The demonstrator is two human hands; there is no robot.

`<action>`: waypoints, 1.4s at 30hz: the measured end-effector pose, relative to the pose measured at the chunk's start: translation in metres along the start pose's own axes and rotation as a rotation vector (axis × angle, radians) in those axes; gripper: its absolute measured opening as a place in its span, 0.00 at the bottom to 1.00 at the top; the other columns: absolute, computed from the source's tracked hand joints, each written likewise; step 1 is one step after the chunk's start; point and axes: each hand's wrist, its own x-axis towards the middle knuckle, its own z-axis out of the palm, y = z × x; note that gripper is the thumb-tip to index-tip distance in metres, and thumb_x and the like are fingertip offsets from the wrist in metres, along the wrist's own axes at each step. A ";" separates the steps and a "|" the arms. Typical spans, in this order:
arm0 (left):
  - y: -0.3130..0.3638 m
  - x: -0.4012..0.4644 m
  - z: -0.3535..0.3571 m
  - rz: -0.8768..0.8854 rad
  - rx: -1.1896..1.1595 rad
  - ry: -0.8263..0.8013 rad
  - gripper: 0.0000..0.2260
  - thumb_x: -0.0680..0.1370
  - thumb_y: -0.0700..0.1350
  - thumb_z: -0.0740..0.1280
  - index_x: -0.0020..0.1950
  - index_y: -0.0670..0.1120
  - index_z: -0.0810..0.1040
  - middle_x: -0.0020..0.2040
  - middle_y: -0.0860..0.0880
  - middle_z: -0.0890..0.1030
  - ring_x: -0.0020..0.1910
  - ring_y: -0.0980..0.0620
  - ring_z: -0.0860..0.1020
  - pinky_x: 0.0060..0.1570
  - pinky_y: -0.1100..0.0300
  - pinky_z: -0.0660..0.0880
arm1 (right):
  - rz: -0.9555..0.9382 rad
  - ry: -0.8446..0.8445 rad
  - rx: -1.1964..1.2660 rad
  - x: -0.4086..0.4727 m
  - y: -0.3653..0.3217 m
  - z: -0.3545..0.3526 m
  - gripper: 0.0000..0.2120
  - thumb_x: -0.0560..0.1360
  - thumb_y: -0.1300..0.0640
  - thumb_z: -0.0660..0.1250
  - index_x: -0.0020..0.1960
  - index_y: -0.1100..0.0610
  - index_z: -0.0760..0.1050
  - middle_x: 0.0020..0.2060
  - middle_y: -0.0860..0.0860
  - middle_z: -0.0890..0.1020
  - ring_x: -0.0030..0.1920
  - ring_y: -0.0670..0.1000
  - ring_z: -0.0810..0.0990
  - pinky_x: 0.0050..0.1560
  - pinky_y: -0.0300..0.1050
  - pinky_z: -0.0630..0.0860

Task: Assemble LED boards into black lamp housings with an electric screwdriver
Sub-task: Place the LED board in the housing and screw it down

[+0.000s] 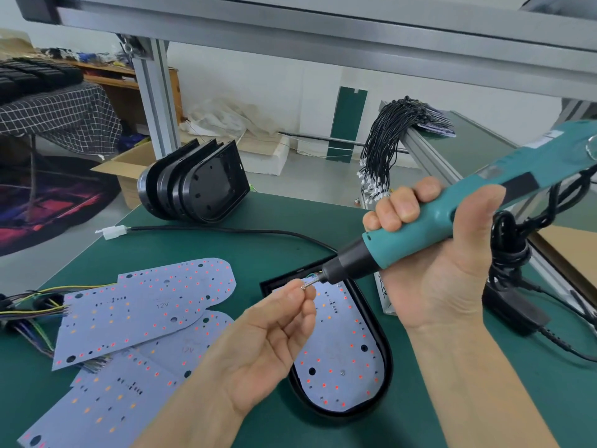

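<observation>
My right hand (433, 253) grips a teal electric screwdriver (452, 218), its black nose pointing down-left. My left hand (271, 334) pinches a small screw (307, 283) at the bit's tip. Just below them lies a black lamp housing (384, 344) on the green mat, with a white LED board (339, 357) seated inside it. One screw head (342, 372) shows in that board near its rounded end. Loose LED boards (142, 305) with coloured wires lie to the left.
A stack of empty black housings (197, 182) stands at the mat's far edge. A black cable with a white connector (111, 232) runs across the mat. A bundle of black wire leads (384, 147) hangs at the back right. The screwdriver's black cord and adapter (513, 305) sit on the right.
</observation>
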 end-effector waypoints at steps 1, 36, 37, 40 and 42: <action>-0.001 0.000 0.000 0.014 0.025 -0.011 0.05 0.60 0.35 0.70 0.34 0.39 0.85 0.36 0.45 0.83 0.28 0.53 0.80 0.29 0.63 0.79 | -0.001 0.000 -0.003 0.000 0.000 0.000 0.30 0.54 0.37 0.80 0.41 0.53 0.68 0.31 0.47 0.72 0.32 0.48 0.70 0.41 0.42 0.69; -0.003 0.006 -0.009 0.400 0.496 0.011 0.04 0.64 0.34 0.70 0.34 0.39 0.84 0.32 0.40 0.79 0.34 0.51 0.82 0.32 0.62 0.79 | 0.037 -0.034 -0.052 -0.001 0.006 -0.005 0.29 0.56 0.38 0.80 0.40 0.53 0.67 0.29 0.47 0.71 0.30 0.47 0.68 0.37 0.40 0.68; -0.003 0.006 -0.010 0.395 0.494 0.015 0.04 0.65 0.33 0.70 0.34 0.39 0.84 0.32 0.40 0.79 0.34 0.51 0.82 0.32 0.62 0.79 | 0.035 -0.035 -0.047 -0.002 0.007 -0.006 0.28 0.56 0.38 0.80 0.40 0.53 0.67 0.29 0.47 0.71 0.30 0.47 0.68 0.37 0.40 0.67; -0.004 0.008 -0.009 0.396 0.481 0.028 0.04 0.65 0.33 0.70 0.34 0.39 0.84 0.32 0.40 0.80 0.33 0.52 0.82 0.32 0.62 0.79 | 0.009 -0.019 -0.040 -0.002 0.008 -0.006 0.28 0.57 0.38 0.80 0.39 0.53 0.68 0.29 0.47 0.71 0.29 0.47 0.68 0.36 0.40 0.68; -0.005 0.007 -0.007 0.390 0.437 0.029 0.04 0.63 0.36 0.70 0.34 0.39 0.85 0.32 0.41 0.80 0.33 0.52 0.82 0.31 0.62 0.79 | -0.023 0.002 -0.038 -0.002 0.009 -0.007 0.27 0.57 0.39 0.80 0.39 0.53 0.68 0.29 0.47 0.71 0.29 0.47 0.69 0.37 0.40 0.69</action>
